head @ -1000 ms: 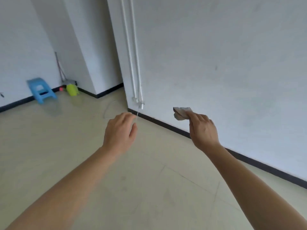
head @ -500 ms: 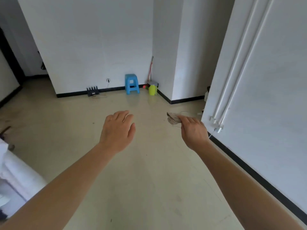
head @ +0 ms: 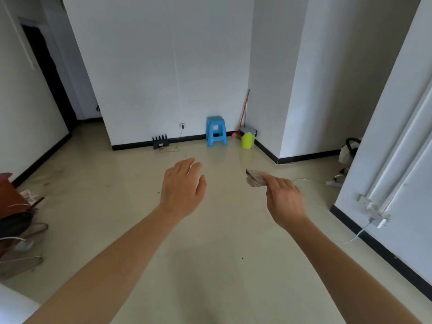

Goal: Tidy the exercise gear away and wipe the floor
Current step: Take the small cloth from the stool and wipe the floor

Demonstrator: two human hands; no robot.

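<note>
My right hand point(head: 285, 202) is held out above the floor and pinches a small crumpled, greyish-brown wipe point(head: 254, 178) that sticks out past my fingertips. My left hand point(head: 182, 188) hovers beside it, palm down, fingers relaxed and holding nothing. The beige tiled floor point(head: 210, 265) spreads out below both hands, with a few dark specks and scuff marks on it.
A blue plastic stool point(head: 216, 130), a lime-green pedal bin point(head: 248, 137) and a red-handled broom point(head: 244, 108) stand at the far wall. A black rack point(head: 160, 141) sits left of them. Bags and a brown object point(head: 14, 218) crowd the left edge. A white cable point(head: 308, 180) runs by the right wall.
My view has swung left from the right-hand wall to the open room. My left hand's fingers have loosened from curled to relaxed. The right hand keeps holding the wipe.
</note>
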